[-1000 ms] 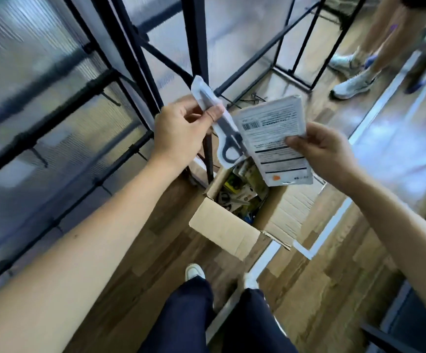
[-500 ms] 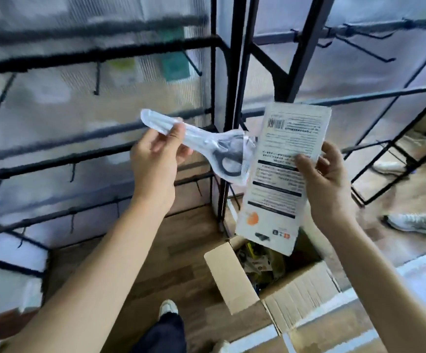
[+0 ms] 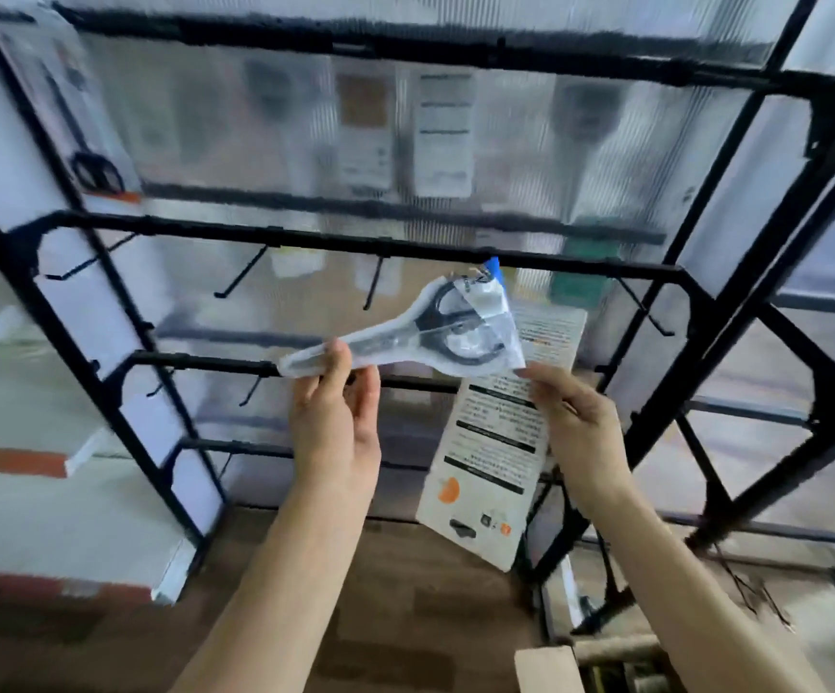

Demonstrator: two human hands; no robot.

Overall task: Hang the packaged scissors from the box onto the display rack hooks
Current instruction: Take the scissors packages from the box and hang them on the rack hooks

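Both packs have risen to the rack's middle bar (image 3: 335, 242): the left hand (image 3: 338, 432) pinches the clear scissors pack (image 3: 405, 335) by its blade end, handle end just under the bar's right stretch (hooking looks next); the right hand (image 3: 583, 422), fingers curled, grips the card pack (image 3: 485, 472).

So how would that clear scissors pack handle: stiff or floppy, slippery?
Probably fairly stiff: the pack juts out nearly level from a pinch by the left hand at its narrow end. Likely end-heavy, with the black handles at the far end. Its glossy plastic may be slippery.
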